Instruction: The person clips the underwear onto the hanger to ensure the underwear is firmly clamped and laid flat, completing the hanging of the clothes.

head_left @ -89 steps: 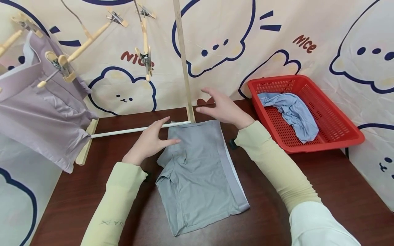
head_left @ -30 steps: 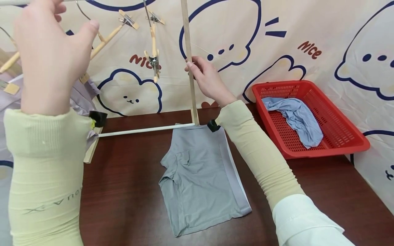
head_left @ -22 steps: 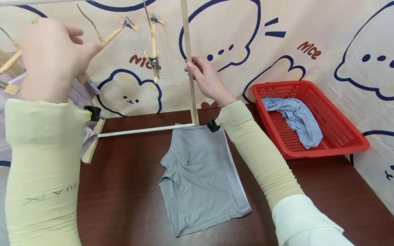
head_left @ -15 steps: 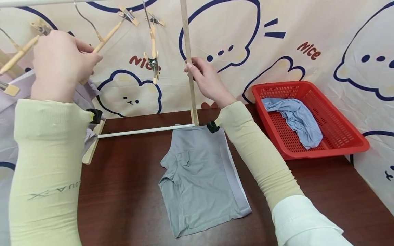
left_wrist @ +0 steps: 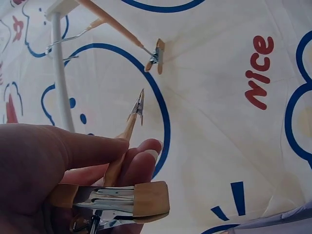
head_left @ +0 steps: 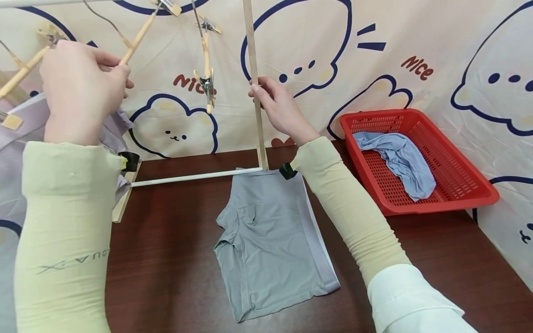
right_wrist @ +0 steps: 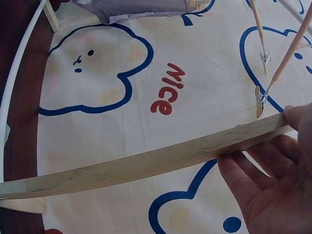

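Note:
My left hand (head_left: 83, 88) is raised at the upper left, pinching the wooden bar of a clip hanger (head_left: 143, 34) between thumb and fingers. In the left wrist view, a clip (left_wrist: 150, 200) of this hanger lies against the fingers, and another clip (left_wrist: 138, 103) stands at the bar's far end. My right hand (head_left: 283, 108) grips the upright wooden post (right_wrist: 146, 161) of a drying rack, thumb on one side and fingers on the other. Below, grey shorts (head_left: 270, 236) lie flat on the dark table, their waistband towards the right.
Lilac shorts (head_left: 21, 152) hang from clips at the left, partly behind my left arm. Another clip hanger (head_left: 207, 69) hangs near the post. A white rod (head_left: 195, 176) runs low across the rack. At the right, a red basket (head_left: 449, 204) holds a crumpled blue garment (head_left: 399, 159).
Both hands have left the space over the grey shorts. My right hand has taken hold of the post; my left has risen and gripped the hanger, whose bar now tilts more steeply.

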`<state>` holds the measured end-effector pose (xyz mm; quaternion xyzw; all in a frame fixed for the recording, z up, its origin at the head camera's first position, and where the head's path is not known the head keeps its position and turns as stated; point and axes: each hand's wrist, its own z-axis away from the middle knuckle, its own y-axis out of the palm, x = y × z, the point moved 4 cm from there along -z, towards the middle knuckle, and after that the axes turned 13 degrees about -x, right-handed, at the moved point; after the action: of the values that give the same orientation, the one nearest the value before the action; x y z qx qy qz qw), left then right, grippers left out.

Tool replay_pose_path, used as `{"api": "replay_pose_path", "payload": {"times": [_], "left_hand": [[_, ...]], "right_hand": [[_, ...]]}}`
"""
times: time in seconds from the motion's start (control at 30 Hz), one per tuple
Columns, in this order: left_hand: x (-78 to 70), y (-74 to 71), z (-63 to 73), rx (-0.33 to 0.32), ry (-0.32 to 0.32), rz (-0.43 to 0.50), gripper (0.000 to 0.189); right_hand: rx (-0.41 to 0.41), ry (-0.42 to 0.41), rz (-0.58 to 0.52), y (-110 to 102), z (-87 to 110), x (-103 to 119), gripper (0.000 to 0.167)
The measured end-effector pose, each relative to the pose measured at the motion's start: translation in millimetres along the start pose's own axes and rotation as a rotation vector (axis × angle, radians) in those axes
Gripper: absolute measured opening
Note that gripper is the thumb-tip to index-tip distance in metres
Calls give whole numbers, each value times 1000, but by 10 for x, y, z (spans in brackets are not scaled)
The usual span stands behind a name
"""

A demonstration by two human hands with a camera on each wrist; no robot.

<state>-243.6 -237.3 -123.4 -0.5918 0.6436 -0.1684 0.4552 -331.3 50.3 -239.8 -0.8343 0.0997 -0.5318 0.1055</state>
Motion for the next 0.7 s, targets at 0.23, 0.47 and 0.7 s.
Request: {"api": "replay_pose_path", "payload": {"times": [0.23,0.47,0.7], "left_hand": [[33,-69,53,-50,21,33,42],[42,-138,206,-125,60,133,40],[101,-139,385,-156,51,150,40]], "right_hand": [[5,5,-3,-7,0,6,40],[3,9,-13,-4,2,15,40],[4,17,-14,-5,-3,-6,40]]}}
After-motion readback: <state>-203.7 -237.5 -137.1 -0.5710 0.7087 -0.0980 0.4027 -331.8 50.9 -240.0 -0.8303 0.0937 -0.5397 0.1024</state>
